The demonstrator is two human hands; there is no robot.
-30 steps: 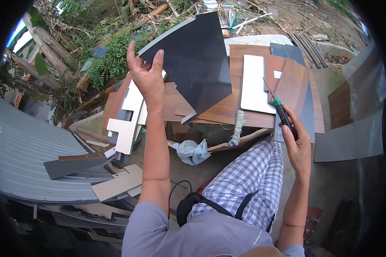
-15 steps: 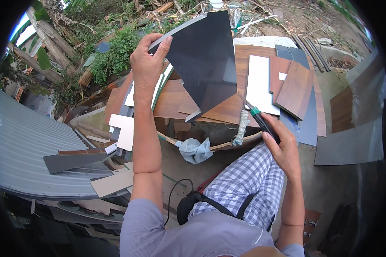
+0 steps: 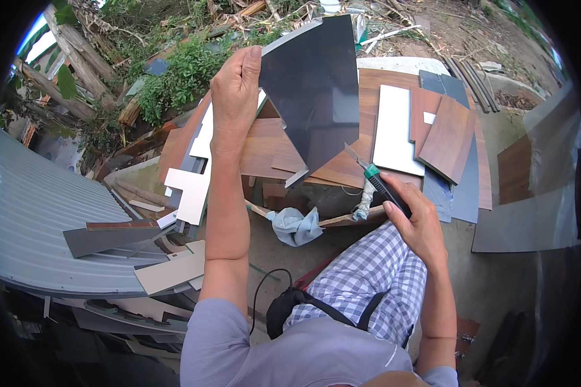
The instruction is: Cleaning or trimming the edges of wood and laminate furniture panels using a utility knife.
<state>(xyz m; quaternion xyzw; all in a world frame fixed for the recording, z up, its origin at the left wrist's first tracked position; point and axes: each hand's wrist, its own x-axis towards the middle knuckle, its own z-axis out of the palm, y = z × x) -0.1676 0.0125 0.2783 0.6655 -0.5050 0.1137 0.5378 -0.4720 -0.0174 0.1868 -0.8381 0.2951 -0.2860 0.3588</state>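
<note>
My left hand (image 3: 237,90) grips the left edge of a dark, glossy board (image 3: 316,84), its thumb upright against the edge. The board is raised above a pile of panels, tilted, with pale strips along its top left edge and lower corner. In my right hand (image 3: 419,219) lies a utility knife (image 3: 384,184) with a black and green handle. Its blade is out, pointing up and left, near the board's lower right side but seemingly apart from it; whether they touch is hard to tell.
Wood-grain panels (image 3: 448,138) and a white panel (image 3: 397,129) lie stacked at the right. A blue-grey cloth (image 3: 295,227) is tied round the wooden frame in front of me. Cut board scraps (image 3: 171,271) lie at the left, by a corrugated metal sheet (image 3: 45,213).
My left hand has shifted right and turned, fingers now curled behind the board's edge. The board has swung slightly. The knife has moved left, closer to the board.
</note>
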